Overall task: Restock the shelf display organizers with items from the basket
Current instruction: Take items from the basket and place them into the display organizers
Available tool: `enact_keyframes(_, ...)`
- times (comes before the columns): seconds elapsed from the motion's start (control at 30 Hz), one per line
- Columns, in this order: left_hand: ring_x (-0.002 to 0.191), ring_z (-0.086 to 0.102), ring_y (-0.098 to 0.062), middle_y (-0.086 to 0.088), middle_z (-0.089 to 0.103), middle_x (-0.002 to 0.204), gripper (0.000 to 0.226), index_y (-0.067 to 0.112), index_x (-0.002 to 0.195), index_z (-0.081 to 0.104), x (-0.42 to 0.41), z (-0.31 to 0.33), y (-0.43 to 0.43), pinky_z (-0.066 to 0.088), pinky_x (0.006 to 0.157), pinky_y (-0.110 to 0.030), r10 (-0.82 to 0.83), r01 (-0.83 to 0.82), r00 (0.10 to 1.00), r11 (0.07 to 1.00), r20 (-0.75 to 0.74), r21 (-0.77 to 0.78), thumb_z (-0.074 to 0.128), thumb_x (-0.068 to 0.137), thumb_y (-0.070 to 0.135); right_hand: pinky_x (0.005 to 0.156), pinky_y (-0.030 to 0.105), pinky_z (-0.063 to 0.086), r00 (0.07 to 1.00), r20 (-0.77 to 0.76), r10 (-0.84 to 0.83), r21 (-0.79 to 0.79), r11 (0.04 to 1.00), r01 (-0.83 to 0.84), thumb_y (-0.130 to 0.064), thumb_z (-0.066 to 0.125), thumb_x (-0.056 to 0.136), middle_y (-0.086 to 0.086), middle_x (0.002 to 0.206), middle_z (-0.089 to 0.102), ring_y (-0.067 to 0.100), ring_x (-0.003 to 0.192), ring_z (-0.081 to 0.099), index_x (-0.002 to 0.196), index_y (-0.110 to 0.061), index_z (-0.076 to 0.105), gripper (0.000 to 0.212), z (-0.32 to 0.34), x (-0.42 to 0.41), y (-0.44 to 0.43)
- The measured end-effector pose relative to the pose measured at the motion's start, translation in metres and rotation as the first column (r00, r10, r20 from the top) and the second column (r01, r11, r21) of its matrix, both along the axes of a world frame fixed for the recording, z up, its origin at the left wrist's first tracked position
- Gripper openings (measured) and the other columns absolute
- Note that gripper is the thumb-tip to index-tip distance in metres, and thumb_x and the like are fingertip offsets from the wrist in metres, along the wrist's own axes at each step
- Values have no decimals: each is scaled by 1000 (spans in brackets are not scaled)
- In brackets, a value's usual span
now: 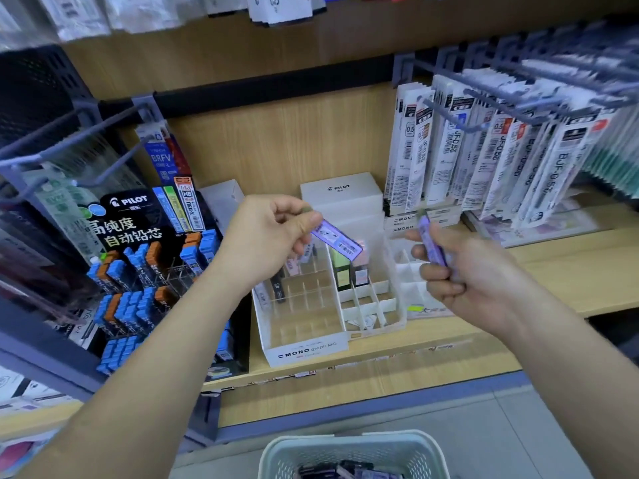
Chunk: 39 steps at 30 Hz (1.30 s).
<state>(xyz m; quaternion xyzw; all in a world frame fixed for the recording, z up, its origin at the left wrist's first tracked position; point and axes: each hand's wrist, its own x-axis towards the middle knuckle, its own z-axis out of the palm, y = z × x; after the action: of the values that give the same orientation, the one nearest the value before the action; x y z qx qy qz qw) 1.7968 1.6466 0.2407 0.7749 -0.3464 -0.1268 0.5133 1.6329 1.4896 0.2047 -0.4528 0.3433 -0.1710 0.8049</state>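
Above the MONO organizer (307, 350) the left hand (266, 236) pinches a purple lead case (337, 239) by its end, likely for slotting; right of it, the right hand (463, 271) curls its fingers (436, 271) round a spare purple case (432, 248); the basket (276, 454) lies below

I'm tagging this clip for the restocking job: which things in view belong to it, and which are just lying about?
In the job: left hand pinching a purple case; right hand gripping a purple stack of cases; MONO organizer; white divided tray; basket.
Just there: black Pilot display; hanging refill packs; white Pilot box.
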Motion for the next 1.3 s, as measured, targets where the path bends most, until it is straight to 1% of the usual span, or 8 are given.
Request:
enact_keyframes(0.1,50,55,-7,-1,62,63,13,20,79,67,-6,-8,-20,49,52,-20,-48,31,986,993,157,111,64,90,13,31,14,22,996,45,-72,58,996,70,-19,42,103,1,68,49,5,43,36,117,-4,57,25,1,-11,-15)
enact_keyframes(0.27,67,55,-3,12,62,74,4,24,83,72,-18,-24,-44,46,68,-21,-84,-6,912,976,401,217,71,84,28,29,12,16,995,59,-77,13,997,76,-22,55,97,-4,58,45,2,36,26,90,-19,54,8,2,-25,-27)
enact_keyframes(0.43,72,62,-10,9,65,72,7,18,87,74,-27,-32,-75,52,79,-28,-68,-3,914,985,401,173,74,81,21,28,14,16,988,-27,-155,21,988,156,-11,45,100,2,63,47,5,34,27,76,-19,47,25,-11,-34,-40)
enact_keyframes(0.57,81,65,-14,3,72,82,9,19,92,74,-28,-36,-109,50,82,-29,-104,29,902,983,420,181,71,83,21,32,15,19,981,-95,-167,-70,984,161,-9,48,99,4,75,55,8,43,36,85,-17,55,18,-26,-39,-42)
enact_keyframes(0.73,86,66,-19,-1,74,85,9,21,92,75,-28,-45,-130,51,82,-34,-199,67,871,954,450,293,69,85,22,35,15,29,948,-304,-96,-432,901,-47,-12,45,101,4,95,66,15,50,47,106,-13,60,16,-50,-39,-39)
enact_keyframes(0.9,71,59,-5,8,72,79,9,21,90,74,-22,-43,-107,45,73,-17,-102,43,899,988,426,146,66,87,16,56,26,46,871,-489,-52,-625,717,-308,-17,40,101,-1,90,69,20,53,62,104,-20,57,18,-67,-41,-44)
enact_keyframes(1.07,75,63,-4,14,69,77,13,20,88,72,-25,-41,-82,49,75,-16,-64,60,937,998,342,21,64,88,10,65,36,50,845,-509,-165,-721,618,-314,-15,40,98,0,83,69,28,74,69,98,-22,57,19,-72,-44,-50)
enact_keyframes(1.3,72,62,-8,10,68,74,10,18,86,72,-15,-31,-81,51,77,-25,23,-50,903,997,428,53,65,87,11,43,18,36,910,-311,-273,-662,749,-2,-17,41,101,-4,86,69,14,44,53,106,-21,58,17,-57,-40,-48)
